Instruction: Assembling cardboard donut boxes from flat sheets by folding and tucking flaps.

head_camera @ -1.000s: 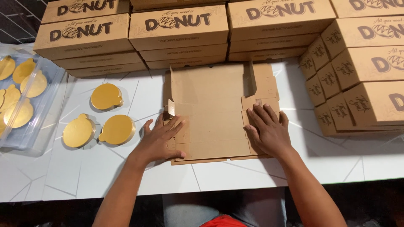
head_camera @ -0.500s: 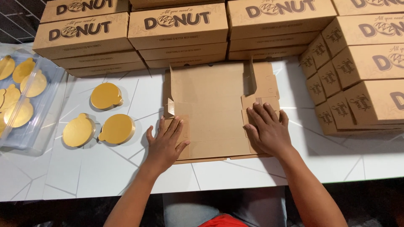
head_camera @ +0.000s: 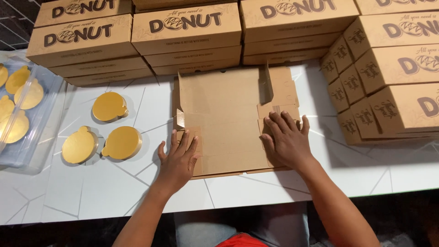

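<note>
The flat cardboard box blank [head_camera: 224, 123] lies on the white worktop [head_camera: 137, 192], light, thin, easily creased; left hand [head_camera: 177, 160] and right hand [head_camera: 286, 139] press its side flaps, open-palmed, no grip closed; best taken by its edges

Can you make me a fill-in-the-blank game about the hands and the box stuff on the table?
1. Both hands press flat on an unfolded piece of brown ____.
2. The right hand holds down a folded flap, and the left hand rests on the sheet's ____ edge.
3. Three loose ____ discs lie on the white table, left of the sheet.
4. Finished boxes are ____ behind the sheet.

Missing words: cardboard; left; gold; stacked
</note>
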